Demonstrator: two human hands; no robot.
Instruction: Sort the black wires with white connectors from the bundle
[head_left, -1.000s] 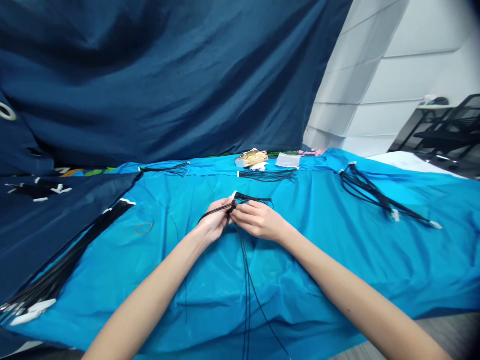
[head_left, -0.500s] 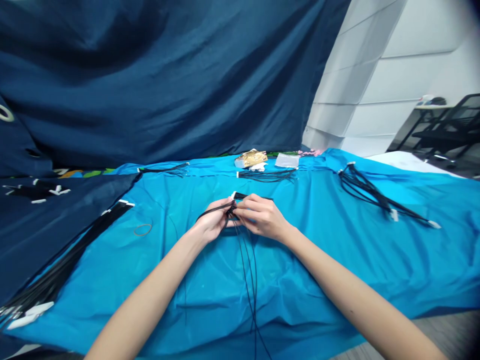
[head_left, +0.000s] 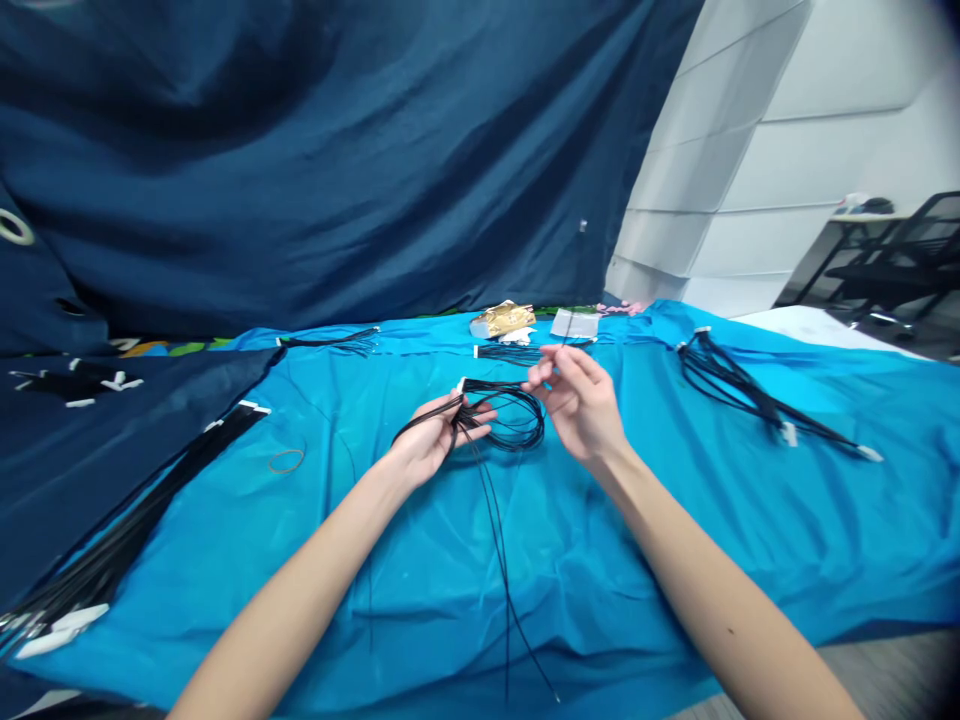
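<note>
My left hand (head_left: 435, 435) is closed around a coiled black wire harness (head_left: 517, 440), near its white connector (head_left: 461, 385). Loops of the harness stick out to the right of the fingers, and a couple of loose wires (head_left: 499, 540) dangle down over the cloth. Raised to the right of the coil, my right hand (head_left: 577, 395) pinches what looks like a thin black wire, whose blurred end rises above the fingertips. Part of that wire is lost against the dark curtain.
Blue cloth (head_left: 675, 520) covers the table. Long black harnesses (head_left: 165, 480) lie at the left, another harness (head_left: 750, 390) at the right. A rubber band (head_left: 286, 462) rests left of my hands. Behind are a gold packet (head_left: 502, 320), a clear box (head_left: 574, 324) and a dark curtain (head_left: 375, 150).
My right hand has moved away from the left, up and to the right, with a thin wire. The coil's loops now show, and fewer wires hang down. My left hand stays put.
</note>
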